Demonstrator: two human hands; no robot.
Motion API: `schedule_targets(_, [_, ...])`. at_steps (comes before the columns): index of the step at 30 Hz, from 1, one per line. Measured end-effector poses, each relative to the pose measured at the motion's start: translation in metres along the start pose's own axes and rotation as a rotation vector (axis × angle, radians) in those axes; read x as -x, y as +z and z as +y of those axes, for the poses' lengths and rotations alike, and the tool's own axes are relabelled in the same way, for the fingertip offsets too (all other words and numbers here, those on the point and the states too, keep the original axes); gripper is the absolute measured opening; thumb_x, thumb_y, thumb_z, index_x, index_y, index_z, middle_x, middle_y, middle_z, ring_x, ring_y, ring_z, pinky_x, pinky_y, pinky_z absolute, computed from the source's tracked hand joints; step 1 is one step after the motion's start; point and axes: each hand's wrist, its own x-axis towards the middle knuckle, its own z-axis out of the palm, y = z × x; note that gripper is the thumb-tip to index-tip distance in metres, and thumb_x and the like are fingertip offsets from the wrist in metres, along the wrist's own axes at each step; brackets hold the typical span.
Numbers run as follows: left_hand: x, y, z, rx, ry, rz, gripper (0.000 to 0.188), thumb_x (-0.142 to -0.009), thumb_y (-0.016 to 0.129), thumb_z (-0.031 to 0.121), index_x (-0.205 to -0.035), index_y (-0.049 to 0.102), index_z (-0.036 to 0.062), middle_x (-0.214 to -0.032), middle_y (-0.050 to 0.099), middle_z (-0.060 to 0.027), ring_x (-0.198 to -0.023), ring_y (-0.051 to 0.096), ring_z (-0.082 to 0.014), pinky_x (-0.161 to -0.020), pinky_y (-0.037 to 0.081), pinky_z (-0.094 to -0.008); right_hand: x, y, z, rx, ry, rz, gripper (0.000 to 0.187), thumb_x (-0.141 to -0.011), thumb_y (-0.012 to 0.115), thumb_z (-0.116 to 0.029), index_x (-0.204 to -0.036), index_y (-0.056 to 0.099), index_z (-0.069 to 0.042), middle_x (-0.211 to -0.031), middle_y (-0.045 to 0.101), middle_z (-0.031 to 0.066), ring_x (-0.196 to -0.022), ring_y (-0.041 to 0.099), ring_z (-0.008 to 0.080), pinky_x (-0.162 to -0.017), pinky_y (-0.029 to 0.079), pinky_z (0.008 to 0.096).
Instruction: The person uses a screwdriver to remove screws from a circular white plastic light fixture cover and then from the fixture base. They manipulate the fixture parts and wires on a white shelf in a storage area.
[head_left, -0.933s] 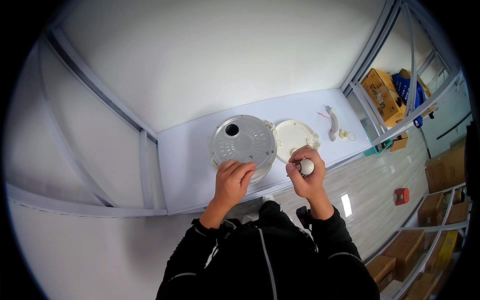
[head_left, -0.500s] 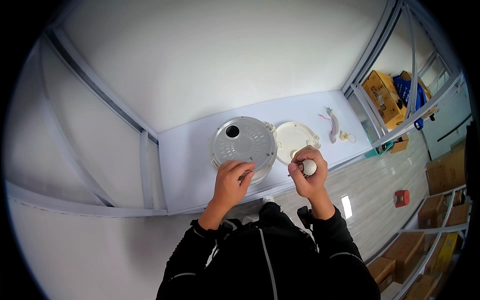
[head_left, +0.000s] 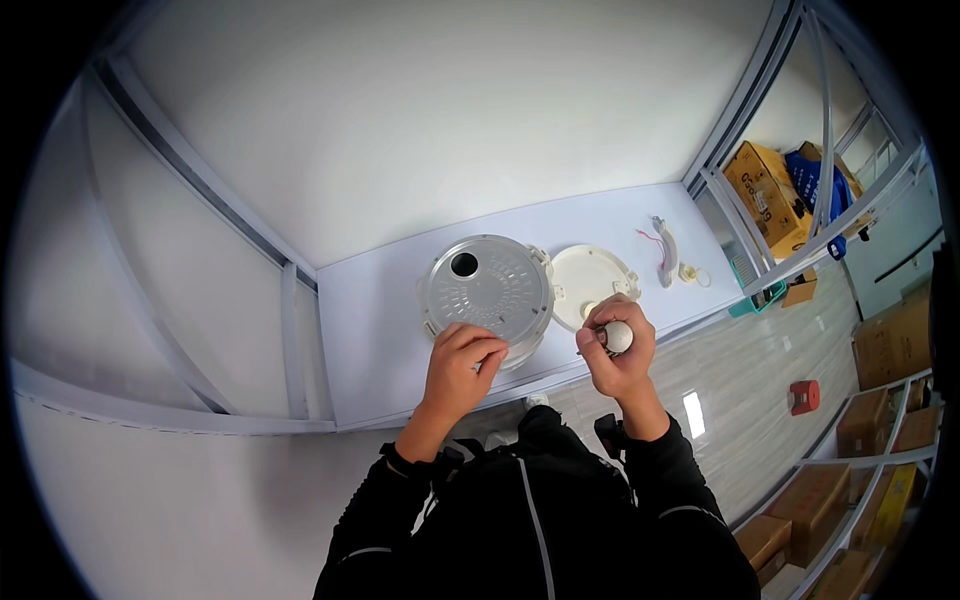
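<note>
A round silver plate (head_left: pixel 490 290) with a dark hole near its far left edge lies in a pale plastic rim on the table. Over the near part of that rim is my left hand (head_left: pixel 462 365), fingertips and thumb drawn together; whatever they hold is too small or hidden to make out. My right hand (head_left: pixel 628 365) is wrapped round a tool with a white rounded end (head_left: pixel 618 337), which looks like a screwdriver; most of it is hidden in the fist. Just beyond this hand lies a flat white round cover (head_left: pixel 585 270) with clips along its edge.
On the right of the white table (head_left: pixel 365 330) lie a curved white part (head_left: pixel 667 255) with a pink wire and a small yellowish fitting (head_left: pixel 688 272). Metal frame posts (head_left: pixel 290 340) stand at both ends. Cartons (head_left: pixel 768 200), a teal basket (head_left: pixel 757 300) and a red stool (head_left: pixel 804 397) are to the right.
The fingers of my left hand have closed closer together and shifted slightly left. My right hand stays nearly in place with the tool.
</note>
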Motion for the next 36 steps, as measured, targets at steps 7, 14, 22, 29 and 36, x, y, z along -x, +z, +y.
schedule_targets(7, [0.002,0.0,0.001,0.034,-0.05,-0.011,0.01,-0.085,0.084,0.007,-0.095,0.081,0.007,-0.097,0.073,-0.0042,-0.095,0.067,-0.0281,-0.086,0.055,-0.0408,0.002,0.0,0.0,-0.009,-0.015,0.013,0.021,-0.085,0.076,0.004,-0.098,0.062,-0.004,-0.083,0.066,0.0071,-0.07,0.059,0.0165,-0.063,0.047,0.0306])
schedule_targets(14, [0.003,0.0,0.001,0.031,-0.059,-0.02,0.012,-0.085,0.084,0.006,-0.097,0.081,0.0046,-0.098,0.072,-0.0057,-0.095,0.067,-0.0291,-0.085,0.055,-0.0403,0.005,-0.006,-0.004,0.019,-0.022,-0.021,0.023,-0.087,0.072,0.006,-0.102,0.058,-0.003,-0.082,0.063,0.0075,-0.072,0.057,0.0159,-0.065,0.046,0.0305])
schedule_targets(22, [0.002,-0.001,0.001,-0.003,-0.008,-0.028,0.012,-0.085,0.083,0.001,-0.097,0.081,0.0019,-0.098,0.072,-0.0077,-0.096,0.067,-0.0262,-0.075,0.06,-0.0358,0.002,-0.009,-0.02,-0.083,0.045,0.069,0.022,-0.088,0.071,0.002,-0.107,0.059,-0.002,-0.082,0.068,0.0063,-0.067,0.063,0.0123,-0.062,0.049,0.0266])
schedule_targets(29, [0.003,0.003,0.007,-0.018,-0.011,0.005,0.012,-0.083,0.084,0.004,-0.094,0.08,0.0037,-0.097,0.072,-0.0068,-0.095,0.067,-0.0288,-0.082,0.056,-0.04,-0.02,-0.001,-0.042,-0.108,0.076,0.016,0.037,-0.09,0.085,-0.012,-0.114,0.06,-0.001,-0.089,0.074,0.0082,-0.077,0.07,0.0129,-0.072,0.057,0.0281])
schedule_targets(36, [0.005,0.004,0.002,0.055,-0.078,0.014,0.013,-0.081,0.085,0.005,-0.093,0.079,0.0043,-0.097,0.072,-0.0065,-0.096,0.066,-0.0299,-0.085,0.055,-0.0413,-0.036,0.021,-0.043,-0.087,0.105,-0.087,0.048,-0.087,0.093,-0.024,-0.116,0.061,-0.004,-0.093,0.074,0.006,-0.081,0.07,0.012,-0.074,0.056,0.0285])
